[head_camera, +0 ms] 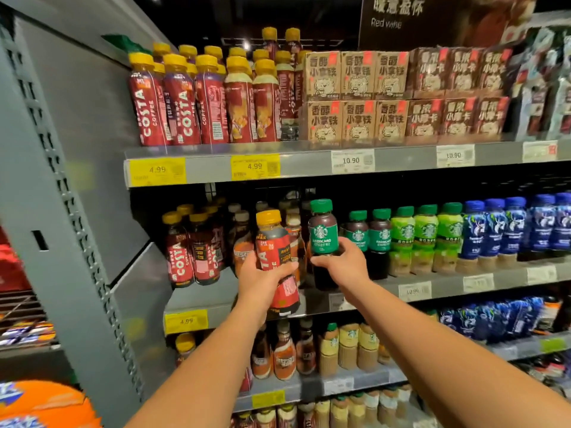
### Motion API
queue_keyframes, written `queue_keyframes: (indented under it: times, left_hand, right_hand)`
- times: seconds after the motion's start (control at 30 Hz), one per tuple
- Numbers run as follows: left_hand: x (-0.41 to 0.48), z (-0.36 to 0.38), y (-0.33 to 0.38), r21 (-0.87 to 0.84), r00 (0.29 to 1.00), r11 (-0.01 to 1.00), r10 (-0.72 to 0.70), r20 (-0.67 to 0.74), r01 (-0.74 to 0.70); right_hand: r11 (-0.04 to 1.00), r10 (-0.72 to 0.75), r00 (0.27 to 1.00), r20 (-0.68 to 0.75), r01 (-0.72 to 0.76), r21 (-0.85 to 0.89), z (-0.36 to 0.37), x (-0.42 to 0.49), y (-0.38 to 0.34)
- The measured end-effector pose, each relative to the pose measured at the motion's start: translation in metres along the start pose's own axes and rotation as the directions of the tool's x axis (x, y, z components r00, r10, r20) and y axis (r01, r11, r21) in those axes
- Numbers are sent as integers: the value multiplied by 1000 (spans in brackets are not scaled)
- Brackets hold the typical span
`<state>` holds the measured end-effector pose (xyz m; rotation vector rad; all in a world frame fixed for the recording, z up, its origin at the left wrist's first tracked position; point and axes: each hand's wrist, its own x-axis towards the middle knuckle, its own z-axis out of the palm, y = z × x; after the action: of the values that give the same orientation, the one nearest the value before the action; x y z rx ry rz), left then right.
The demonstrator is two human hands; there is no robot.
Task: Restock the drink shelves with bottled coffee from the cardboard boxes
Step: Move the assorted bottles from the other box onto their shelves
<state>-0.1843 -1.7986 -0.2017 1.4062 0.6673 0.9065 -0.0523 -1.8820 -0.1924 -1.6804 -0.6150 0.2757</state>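
Forearms (216, 350) reach in: left grip (262, 278) wraps a Costa bottle (273, 242), right grip (344, 264) a Starbucks bottle (323, 234) at its 3 o'clock. Likely rigid, slick, fairly heavy; hold mid-body.

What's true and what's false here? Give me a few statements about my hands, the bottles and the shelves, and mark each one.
1. The left hand grips a yellow-capped Costa coffee bottle. True.
2. The right hand holds a blue-capped bottle. False: it holds a green-capped Starbucks Americano bottle.
3. The blue-capped bottles stand at the left end of the middle shelf. False: the blue-capped bottles stand on the right part of the middle shelf.
4. The yellow price tags on the upper shelf read 4.99. True.
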Motion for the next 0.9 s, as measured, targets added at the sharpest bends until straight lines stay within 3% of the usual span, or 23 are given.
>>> queue_keyframes:
  times: [0.2, 0.57, 0.9]
  left_hand:
    - [19, 2, -1, 93, 1000, 995, 26, 5, -26]
    - [49, 12, -12, 257, 993, 961, 116, -22, -106]
    - [54, 21, -24, 326, 988, 936, 151, -30, -134]
  right_hand:
    - [993, -9, 999, -38, 5, -119, 14, 27, 17]
    - [951, -22, 972, -232, -51, -306, 22, 41, 30]
    - [977, -12, 951, -309, -54, -207, 31, 37, 35]
